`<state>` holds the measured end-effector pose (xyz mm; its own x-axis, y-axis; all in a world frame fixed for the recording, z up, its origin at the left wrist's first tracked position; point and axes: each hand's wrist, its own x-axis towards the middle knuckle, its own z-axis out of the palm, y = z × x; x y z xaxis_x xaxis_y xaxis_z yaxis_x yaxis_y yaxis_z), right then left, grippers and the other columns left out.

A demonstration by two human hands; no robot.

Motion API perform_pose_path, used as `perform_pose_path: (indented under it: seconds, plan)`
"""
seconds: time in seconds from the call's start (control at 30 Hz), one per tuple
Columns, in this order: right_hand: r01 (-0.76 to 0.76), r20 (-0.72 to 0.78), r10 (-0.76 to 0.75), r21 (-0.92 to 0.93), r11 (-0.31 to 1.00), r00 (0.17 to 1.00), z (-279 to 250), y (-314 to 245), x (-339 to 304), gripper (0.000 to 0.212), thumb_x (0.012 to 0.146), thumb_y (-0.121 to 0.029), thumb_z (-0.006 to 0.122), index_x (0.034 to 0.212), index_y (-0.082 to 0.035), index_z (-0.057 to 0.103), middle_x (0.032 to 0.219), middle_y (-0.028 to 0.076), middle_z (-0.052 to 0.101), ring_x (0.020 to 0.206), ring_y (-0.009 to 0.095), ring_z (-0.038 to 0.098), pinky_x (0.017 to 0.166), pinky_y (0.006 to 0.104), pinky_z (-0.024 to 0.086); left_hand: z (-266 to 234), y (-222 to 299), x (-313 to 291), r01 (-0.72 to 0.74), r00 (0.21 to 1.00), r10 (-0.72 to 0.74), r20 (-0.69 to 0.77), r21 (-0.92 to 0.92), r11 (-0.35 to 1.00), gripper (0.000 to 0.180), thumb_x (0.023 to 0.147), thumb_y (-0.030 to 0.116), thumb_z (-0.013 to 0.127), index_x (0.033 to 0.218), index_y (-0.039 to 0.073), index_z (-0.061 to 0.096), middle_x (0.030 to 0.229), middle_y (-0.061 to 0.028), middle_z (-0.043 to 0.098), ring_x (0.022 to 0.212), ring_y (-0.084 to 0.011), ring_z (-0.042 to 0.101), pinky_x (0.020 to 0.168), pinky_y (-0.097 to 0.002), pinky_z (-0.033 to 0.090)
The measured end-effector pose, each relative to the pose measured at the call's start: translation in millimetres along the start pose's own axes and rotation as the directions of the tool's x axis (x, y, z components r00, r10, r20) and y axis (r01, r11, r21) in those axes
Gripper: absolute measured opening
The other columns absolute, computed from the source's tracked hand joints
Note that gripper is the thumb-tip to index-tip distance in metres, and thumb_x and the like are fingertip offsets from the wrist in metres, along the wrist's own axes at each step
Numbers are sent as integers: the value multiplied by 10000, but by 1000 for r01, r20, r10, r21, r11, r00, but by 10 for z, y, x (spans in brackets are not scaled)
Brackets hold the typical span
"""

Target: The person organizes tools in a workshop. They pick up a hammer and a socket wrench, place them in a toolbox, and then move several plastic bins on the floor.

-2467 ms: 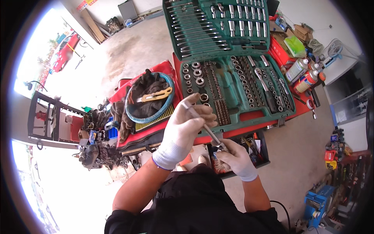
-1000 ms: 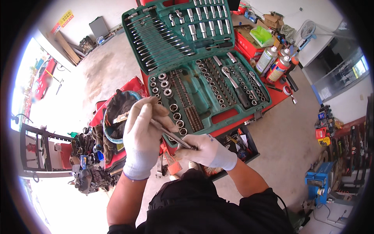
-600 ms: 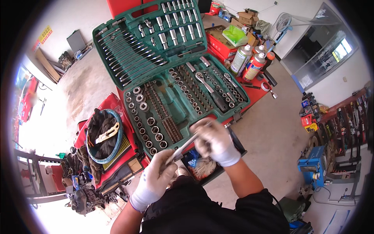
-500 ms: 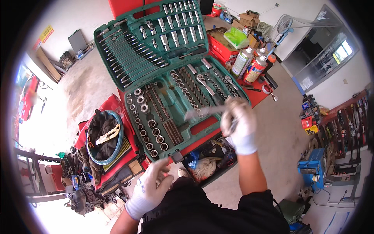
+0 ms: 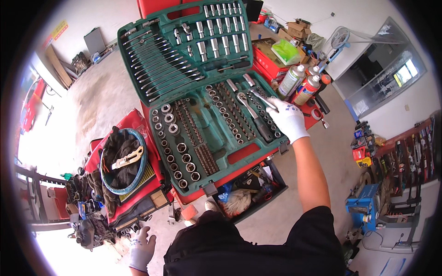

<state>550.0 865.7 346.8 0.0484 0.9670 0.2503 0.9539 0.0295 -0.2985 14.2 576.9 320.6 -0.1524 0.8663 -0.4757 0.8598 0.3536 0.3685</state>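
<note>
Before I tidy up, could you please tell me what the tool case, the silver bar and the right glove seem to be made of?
Tool case: likely moulded plastic, dull green, judging by its shaped recesses.
Silver bar in the right hand: probably steel, perhaps plated, given its bright shine.
Right glove: seemingly fabric, matt white with bluish marks, since it hugs the fingers; fibre unclear.

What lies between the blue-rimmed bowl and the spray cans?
The head view shows the open green tool case between the blue-rimmed bowl and the spray cans.
</note>
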Motion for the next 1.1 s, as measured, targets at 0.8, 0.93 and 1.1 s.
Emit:
perform_pose_path:
  seconds: [0.8,0.93,1.1]
  plan:
    - [243,510,-131,-157,957,850,173,37,1025,327,917,-306,611,1184,-118,627,1169,185,704,1107,387,660,950,490,509,412,-664,107,54,997,-44,63,-172,984,409,948,208,614,1299,3,575,966,-162,660,878,-262,639,782,-391,522]
    - [237,359,-199,-62,970,912,229,324,799,372,953,-363,576,1188,-81,637,1241,175,674,1157,377,628,995,467,483,426,-702,104,69,997,-71,3,-275,959,387,947,201,615,1275,-2,578,945,-150,652,850,-256,630,768,-386,516]
    - [39,410,-68,79,996,910,-134,280,220,374,944,-335,596,1254,-137,660,1227,136,698,1145,334,654,998,432,497,557,-1154,-179,162,986,-168,-11,-216,963,369,933,195,621,1243,-2,594,869,-149,650,790,-263,631,745,-391,516]
